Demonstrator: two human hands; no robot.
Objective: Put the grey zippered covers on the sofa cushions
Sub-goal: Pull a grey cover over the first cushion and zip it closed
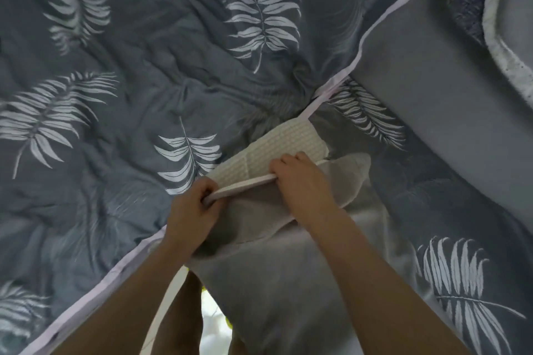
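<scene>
Cushion (277, 147) is looking mostly inside the grey cover (274, 262); left hand (190, 210) and right hand (302, 181) are gripping its open edge, zipping isn't done yet.

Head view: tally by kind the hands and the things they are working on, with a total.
Hands: 2, left hand and right hand
Grey cover: 1
Cream waffle-textured cushion: 1
Total: 4

Reaching forward and down with bare left arm (127, 291) and right arm (375, 268), gripping the open edge of the cover (274, 282) with the left hand (191, 210) fisted and the right hand (302, 181) just beyond, fingers hooked over, knuckles up.
</scene>
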